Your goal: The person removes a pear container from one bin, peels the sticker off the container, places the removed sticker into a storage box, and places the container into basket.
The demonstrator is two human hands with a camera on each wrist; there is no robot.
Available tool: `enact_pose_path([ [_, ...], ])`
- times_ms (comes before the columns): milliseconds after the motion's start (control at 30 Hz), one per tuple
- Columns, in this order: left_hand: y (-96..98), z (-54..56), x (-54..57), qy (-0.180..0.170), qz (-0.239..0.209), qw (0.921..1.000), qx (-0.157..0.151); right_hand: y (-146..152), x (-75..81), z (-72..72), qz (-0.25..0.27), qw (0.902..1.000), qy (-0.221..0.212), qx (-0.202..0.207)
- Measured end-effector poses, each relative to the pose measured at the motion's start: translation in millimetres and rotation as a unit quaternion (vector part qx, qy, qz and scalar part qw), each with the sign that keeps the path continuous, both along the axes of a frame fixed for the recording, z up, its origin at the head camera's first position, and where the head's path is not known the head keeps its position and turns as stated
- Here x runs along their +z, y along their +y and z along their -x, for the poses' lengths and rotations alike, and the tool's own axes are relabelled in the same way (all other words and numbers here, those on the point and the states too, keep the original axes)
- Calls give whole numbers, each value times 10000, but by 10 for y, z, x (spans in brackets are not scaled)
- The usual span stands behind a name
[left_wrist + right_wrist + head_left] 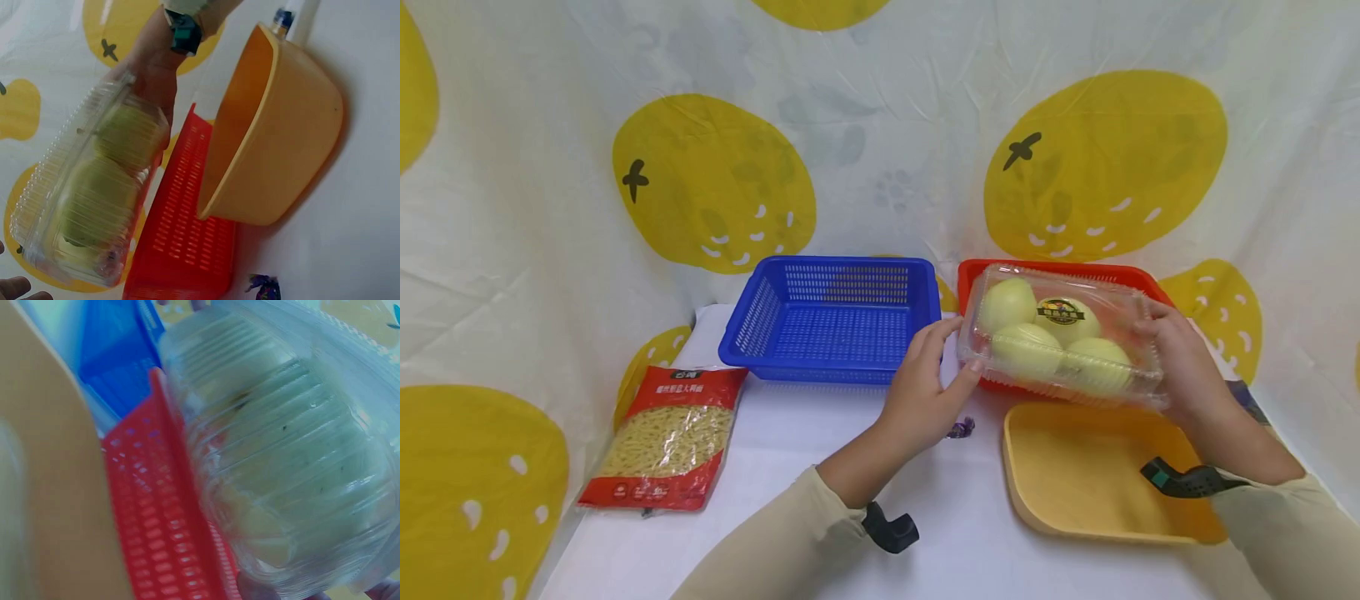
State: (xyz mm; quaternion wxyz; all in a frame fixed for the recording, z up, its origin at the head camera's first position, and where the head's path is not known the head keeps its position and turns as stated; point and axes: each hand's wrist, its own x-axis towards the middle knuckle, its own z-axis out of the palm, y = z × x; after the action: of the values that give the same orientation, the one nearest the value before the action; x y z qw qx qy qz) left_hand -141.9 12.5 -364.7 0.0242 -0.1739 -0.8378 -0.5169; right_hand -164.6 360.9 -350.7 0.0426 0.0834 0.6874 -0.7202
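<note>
A clear plastic clamshell box [1060, 337] holds several pale green-yellow round fruits [1028, 348] under a lid with a black and gold label [1062, 312]. My right hand [1187, 358] grips its right end and carries it, tilted, over the red basket. At the opposite end is my left hand [921, 392], its thumb and fingers spread apart and fingertips right at the box's edge. In the left wrist view, a few left fingertips [15, 287] show beside the box's near end. Ribbed plastic fills much of the right wrist view.
The red basket [1075, 268] stands behind the box, a blue basket [831, 372] to its left. A yellow-orange tub [1097, 475] sits in front, below my right wrist. A red pasta bag [666, 437] lies far left; a small purple-wrapped item [961, 428] lies near my left hand.
</note>
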Motion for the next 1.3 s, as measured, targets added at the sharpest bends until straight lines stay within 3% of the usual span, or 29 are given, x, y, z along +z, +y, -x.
enact_pose_path([
  [167, -133, -35, -16, 92, -1, 9999, -120, -147, -48, -104, -689, 9975, 172, -45],
  [433, -428, -129, -77, 299, 6, 9995, -95, -388, -41, -208, -190, 9987, 455, 139],
  [700, -634, -246, -84, 397, -109, 9992, -16, -668, -78, -273, -304, 9970, 709, 115],
  [867, -757, -300, -72, 441, -120, 9990, 10, -803, -65, -344, -250, 9982, 536, 122],
  [1100, -926, -432, -61, 168, -79, 9996, 205, -987, -62, -440, -162, 9985, 477, 219],
  [1300, -1059, -543, -78, 323, -120, 9990, 276, -1182, -109, -506, -230, 9986, 464, 46],
])
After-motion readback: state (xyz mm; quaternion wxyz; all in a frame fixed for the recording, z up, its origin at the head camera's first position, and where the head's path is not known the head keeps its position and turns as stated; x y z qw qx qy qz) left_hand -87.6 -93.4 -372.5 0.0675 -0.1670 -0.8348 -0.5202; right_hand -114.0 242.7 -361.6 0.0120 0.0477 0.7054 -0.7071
